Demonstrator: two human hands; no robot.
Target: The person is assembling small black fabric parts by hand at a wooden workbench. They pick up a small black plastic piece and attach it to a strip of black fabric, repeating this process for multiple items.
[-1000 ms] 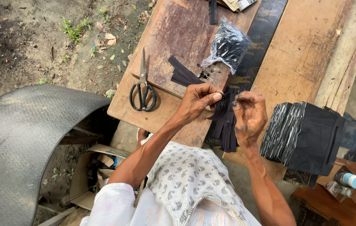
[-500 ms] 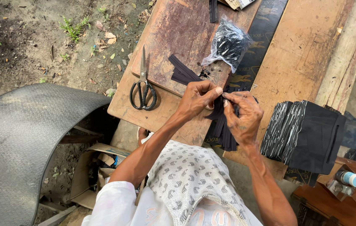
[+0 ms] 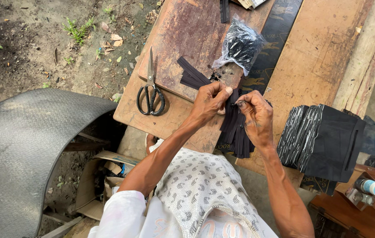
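Soft, even daylight, faint shadows, sharp focus, slight wide-angle edge distortion.

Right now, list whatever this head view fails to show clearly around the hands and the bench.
- Small part pinched between left hand and right hand: hidden by the fingertips, too small to identify.
- Contents of the clear plastic bag: dark small pieces, blurred by glare and creases.
- Black strips: upper ends covered by the hands.
- Stack of black pieces: how many cannot be counted.
- Bottles in the box: cut by the frame's corner.
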